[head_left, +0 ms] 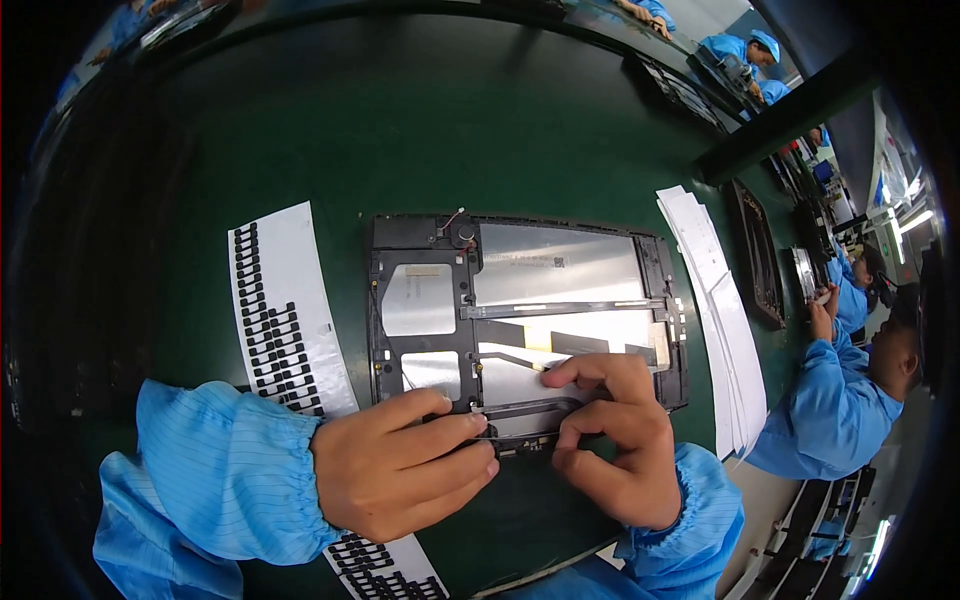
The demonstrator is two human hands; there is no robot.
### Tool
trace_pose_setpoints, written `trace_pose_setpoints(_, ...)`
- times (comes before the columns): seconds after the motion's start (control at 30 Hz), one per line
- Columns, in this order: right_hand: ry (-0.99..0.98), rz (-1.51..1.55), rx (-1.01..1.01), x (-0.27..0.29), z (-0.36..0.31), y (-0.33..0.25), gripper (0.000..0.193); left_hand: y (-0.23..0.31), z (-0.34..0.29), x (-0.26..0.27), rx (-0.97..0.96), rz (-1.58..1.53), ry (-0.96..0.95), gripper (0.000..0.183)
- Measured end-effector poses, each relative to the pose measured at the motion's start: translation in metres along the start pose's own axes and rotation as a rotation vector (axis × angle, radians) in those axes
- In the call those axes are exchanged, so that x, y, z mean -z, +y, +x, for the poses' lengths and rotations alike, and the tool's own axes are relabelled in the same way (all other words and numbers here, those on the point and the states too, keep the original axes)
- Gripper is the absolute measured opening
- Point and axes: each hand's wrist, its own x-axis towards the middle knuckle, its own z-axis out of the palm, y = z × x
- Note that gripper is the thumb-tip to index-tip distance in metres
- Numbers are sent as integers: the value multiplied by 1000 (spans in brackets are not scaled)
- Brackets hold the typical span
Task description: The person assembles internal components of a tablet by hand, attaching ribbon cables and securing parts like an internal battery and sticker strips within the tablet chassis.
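A flat black tablet-like housing (375,290) with silver metal panels lies on the green table before me. My left hand (405,465) reaches over its near left edge. The fingers are stretched out, with the tips resting around the near rim. My right hand (625,440) is at the near right part, its thumb and fingers curled in at the rim and one finger bent above a silver panel. A thin line like a wire runs along the rim between both hands' fingertips. What the right fingers pinch is hidden. A flat dark ribbon cable (560,308) crosses the housing's middle.
White sheets with rows of black stickers (318,340) lie left of the housing and under my left forearm. A stack of white sheets (715,310) is to the right, beside a dark tray (755,255). Co-workers in blue sit at the right and far side.
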Motion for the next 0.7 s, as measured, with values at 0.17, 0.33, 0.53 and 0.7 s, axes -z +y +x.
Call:
trace_pose_setpoints(0.17,10,-34,9,-3,1,-1,8,-1,0,-4,-5,-36,64,19)
trace_pose_setpoints(0.33,24,-61,13,-4,-1,0,7,1,1,-3,1,-31,28,20)
trace_pose_setpoints(0.53,8,-41,11,-2,-1,2,7,2,1,-4,7,0,17,19)
trace_pose_setpoints(0.7,26,-47,19,-3,-1,2,8,2,3,-2,12,11,17,19)
